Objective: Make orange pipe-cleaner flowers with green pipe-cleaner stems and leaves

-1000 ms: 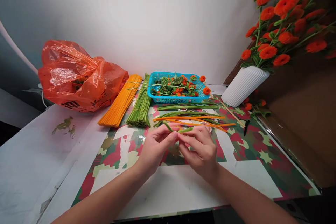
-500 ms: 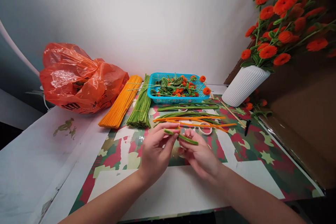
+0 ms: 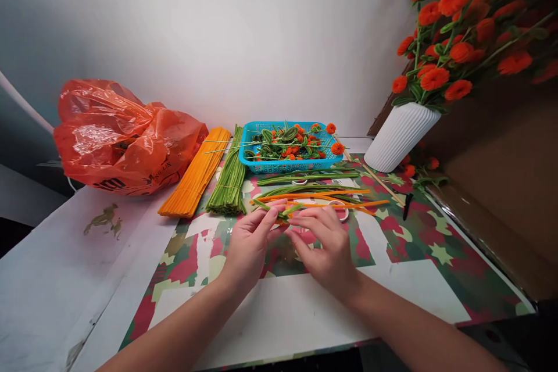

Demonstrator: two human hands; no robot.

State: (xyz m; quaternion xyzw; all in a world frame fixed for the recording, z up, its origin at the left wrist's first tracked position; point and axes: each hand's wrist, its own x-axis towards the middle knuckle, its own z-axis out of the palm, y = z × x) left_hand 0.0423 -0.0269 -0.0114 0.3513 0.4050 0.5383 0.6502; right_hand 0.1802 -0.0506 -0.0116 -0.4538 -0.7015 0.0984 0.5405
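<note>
Between my two hands is a short green pipe cleaner, bent around a small orange piece that my fingers mostly hide. My left hand pinches it between thumb and fingers. From the other side my right hand has its fingertips closed on the green end. Just beyond my hands lie loose orange pipe cleaners and loose green pipe cleaners. A white tape roll lies partly under the orange ones.
A blue basket holds green leaves and orange flowers. Left of it lie a green bundle, an orange bundle and an orange plastic bag. A white vase with orange flowers leans at the right, near a thin stick.
The green pipe cleaner was nearly straight across my fingers; now it is bent around the orange piece. My right hand has turned palm down over it. The view has shifted slightly.
</note>
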